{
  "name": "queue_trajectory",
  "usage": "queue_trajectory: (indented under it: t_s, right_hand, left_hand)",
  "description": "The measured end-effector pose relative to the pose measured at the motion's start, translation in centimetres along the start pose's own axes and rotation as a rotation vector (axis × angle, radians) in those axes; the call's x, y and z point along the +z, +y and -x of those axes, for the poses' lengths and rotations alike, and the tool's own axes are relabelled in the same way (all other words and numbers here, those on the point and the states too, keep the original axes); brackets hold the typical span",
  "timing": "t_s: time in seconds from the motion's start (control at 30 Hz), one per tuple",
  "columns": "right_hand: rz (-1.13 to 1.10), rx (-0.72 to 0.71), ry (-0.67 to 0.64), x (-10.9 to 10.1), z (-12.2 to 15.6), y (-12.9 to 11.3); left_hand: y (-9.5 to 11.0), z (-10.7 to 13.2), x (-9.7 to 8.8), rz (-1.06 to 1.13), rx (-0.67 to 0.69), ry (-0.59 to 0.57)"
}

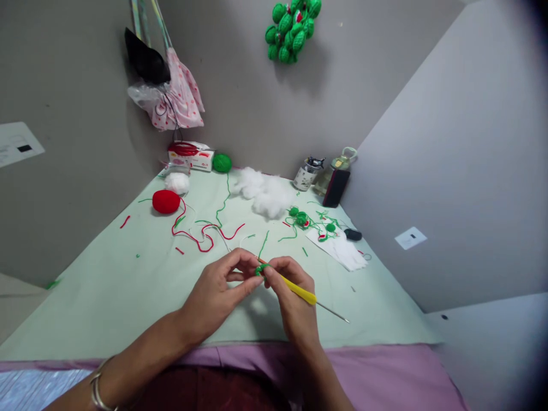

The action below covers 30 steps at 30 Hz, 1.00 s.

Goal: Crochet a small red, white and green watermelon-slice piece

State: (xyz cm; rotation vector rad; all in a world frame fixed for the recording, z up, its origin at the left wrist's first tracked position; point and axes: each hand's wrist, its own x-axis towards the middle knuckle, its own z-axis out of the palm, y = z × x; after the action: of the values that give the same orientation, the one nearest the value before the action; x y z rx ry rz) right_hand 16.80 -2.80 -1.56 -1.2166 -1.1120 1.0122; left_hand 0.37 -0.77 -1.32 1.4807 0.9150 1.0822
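Observation:
Over the front middle of the table, my left hand [218, 288] pinches a small green crochet piece [261, 269] between thumb and fingers. My right hand [295, 291] is closed around a crochet hook [302, 291] with a yellow handle; a thin metal shaft sticks out of its rear end to the lower right. The fingertips of both hands meet at the green piece, so the hook's working tip is mostly hidden. A green yarn tail [264, 242] runs up from the piece. A metal bangle sits on my left wrist.
Red yarn [166, 202], white yarn [177, 183] and green yarn [222, 163] balls lie at back left by a box [201, 160]. White stuffing [268, 194] sits behind my hands. At right are small green crochet pieces [302, 219], a white glove [342, 251], a phone [337, 188] and a jar [305, 177].

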Motion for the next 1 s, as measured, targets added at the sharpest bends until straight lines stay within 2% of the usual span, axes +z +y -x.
queue_trajectory:
  t_s: [0.2, 0.27, 0.37, 0.47, 0.53, 0.63, 0.73, 0.83, 0.93, 1.0]
  right_hand:
    - [0.021, -0.009, 0.011, 0.3, 0.1, 0.0]
    - [0.047, -0.033, 0.001, 0.4, 0.3, 0.0]
    - [0.094, -0.084, -0.018, 0.5, 0.6, 0.3]
    - [0.114, -0.114, -0.029, 0.4, 0.7, 0.4]
    - [0.11, -0.136, -0.041, 0.4, 0.7, 0.3]
    - [0.065, -0.15, -0.068, 0.4, 0.6, 0.0]
    - [0.048, -0.155, -0.064, 0.3, 0.4, -0.3]
    - [0.072, -0.216, -0.056, 0.2, 0.5, -0.1]
    - [0.095, -0.272, -0.053, 0.1, 0.6, 0.3]
    - [0.119, -0.302, -0.063, 0.0, 0.8, 0.4]
  left_hand:
    - [0.1, 0.2, 0.2, -0.135, 0.054, 0.042]
    - [0.1, 0.2, 0.0, -0.277, 0.173, 0.067]
    - [-0.1, 0.2, -0.4, -0.562, 0.436, 0.073]
    - [-0.2, 0.3, -0.5, -0.656, 0.543, 0.078]
    - [-0.1, 0.3, -0.5, -0.547, 0.48, 0.091]
    - [0.4, 0.2, -0.5, -0.205, 0.215, 0.102]
    - [0.8, 0.2, -0.8, 0.138, -0.018, 0.049]
    - [0.8, 0.3, -1.1, 0.309, -0.104, -0.033]
    - [0.8, 0.5, -1.2, 0.329, -0.136, -0.103]
    - [0.8, 0.5, -1.2, 0.326, -0.144, -0.111]
